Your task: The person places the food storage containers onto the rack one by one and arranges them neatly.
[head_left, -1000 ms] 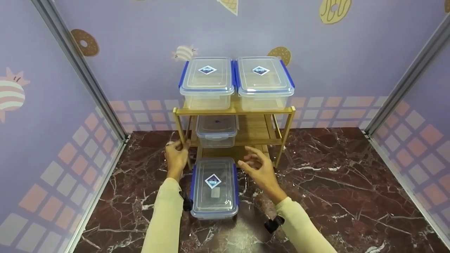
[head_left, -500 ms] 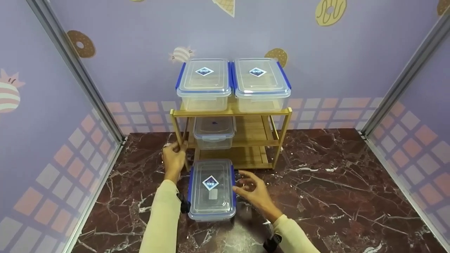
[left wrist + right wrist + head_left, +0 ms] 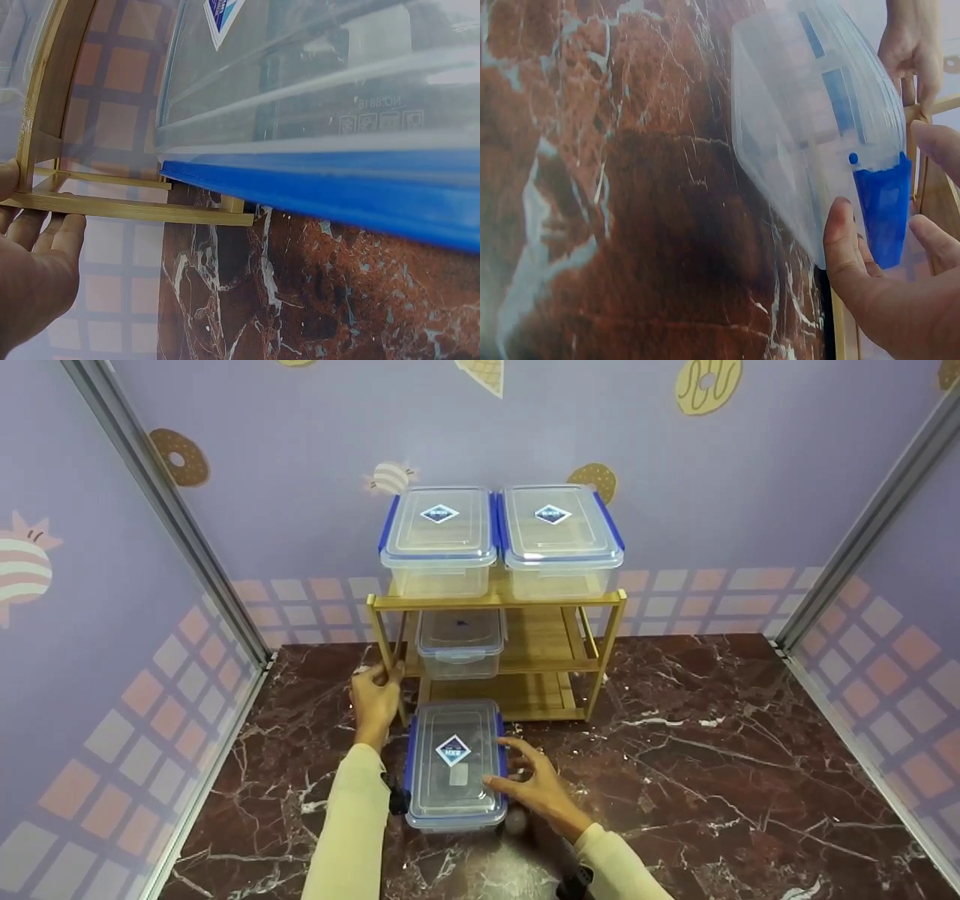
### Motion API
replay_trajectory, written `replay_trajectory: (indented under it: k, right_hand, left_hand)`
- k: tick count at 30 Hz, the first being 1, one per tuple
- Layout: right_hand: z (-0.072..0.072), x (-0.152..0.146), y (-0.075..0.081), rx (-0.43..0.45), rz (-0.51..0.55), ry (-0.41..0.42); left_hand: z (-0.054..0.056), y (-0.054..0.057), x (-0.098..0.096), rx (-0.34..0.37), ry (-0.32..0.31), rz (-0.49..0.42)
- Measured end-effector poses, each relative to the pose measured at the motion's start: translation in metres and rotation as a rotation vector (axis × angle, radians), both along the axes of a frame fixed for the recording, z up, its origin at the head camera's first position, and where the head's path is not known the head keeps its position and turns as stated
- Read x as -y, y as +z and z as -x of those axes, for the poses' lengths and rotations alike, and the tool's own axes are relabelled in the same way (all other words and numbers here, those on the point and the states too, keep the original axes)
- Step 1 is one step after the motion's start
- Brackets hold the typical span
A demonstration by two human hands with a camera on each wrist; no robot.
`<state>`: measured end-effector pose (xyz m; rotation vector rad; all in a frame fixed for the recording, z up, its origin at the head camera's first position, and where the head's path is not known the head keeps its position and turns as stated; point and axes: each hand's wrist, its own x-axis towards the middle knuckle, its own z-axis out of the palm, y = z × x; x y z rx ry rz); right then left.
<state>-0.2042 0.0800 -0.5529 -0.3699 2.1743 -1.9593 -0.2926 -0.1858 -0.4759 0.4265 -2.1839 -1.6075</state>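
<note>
A clear lidded storage box [image 3: 455,795] with blue side clips lies on the marble surface in front of a small wooden shelf rack [image 3: 517,598]. My left hand [image 3: 375,697] grips the rack's front left post, fingers curled behind the wood in the left wrist view. At the box's right side is my right hand [image 3: 536,784], its fingers spread on either side of the lid's edge. The right wrist view shows those fingers around the blue clip [image 3: 885,206], with one finger beside the box wall under it.
Two more clear boxes, a left one [image 3: 442,540] and a right one [image 3: 559,540], stand on the rack's top. A smaller clear box [image 3: 461,649] sits on the middle shelf, left side. Patterned walls enclose the marble surface [image 3: 712,765].
My right hand has come down and toward me, from above the box's far right corner to its right side. The left hand stays on the post, and the boxes have not moved.
</note>
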Motion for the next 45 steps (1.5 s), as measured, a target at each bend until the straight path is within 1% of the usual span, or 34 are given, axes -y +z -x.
replay_trajectory:
  k: [6, 12, 18, 24, 28, 33, 38, 45]
  right_hand:
    - [0.001, 0.003, -0.002, -0.008, -0.046, 0.013]
    - [0.000, 0.007, -0.001, -0.016, -0.068, 0.046]
    - [0.001, 0.006, -0.001, 0.034, -0.012, 0.060]
    - [0.003, 0.006, -0.004, 0.144, 0.115, 0.094]
    - [0.004, 0.003, -0.004, 0.194, 0.163, 0.112]
    - [0.003, -0.002, -0.005, 0.249, 0.237, 0.128]
    - [0.001, -0.008, -0.007, 0.257, 0.257, 0.131]
    - [-0.003, -0.025, -0.007, 0.252, 0.241, 0.104]
  left_hand:
    - [0.000, 0.001, -0.001, 0.002, 0.006, 0.010]
    - [-0.003, 0.002, 0.001, -0.003, 0.018, 0.028]
    - [-0.003, 0.001, 0.001, -0.005, 0.014, 0.016]
    - [-0.002, -0.001, 0.000, -0.007, 0.031, 0.010]
    - [-0.001, -0.001, -0.001, -0.014, 0.017, 0.001]
    - [-0.001, -0.002, -0.001, -0.006, -0.001, -0.011]
    - [-0.002, -0.003, -0.001, -0.006, 0.000, -0.006]
    - [-0.001, 0.000, -0.001, -0.022, 0.008, 0.005]
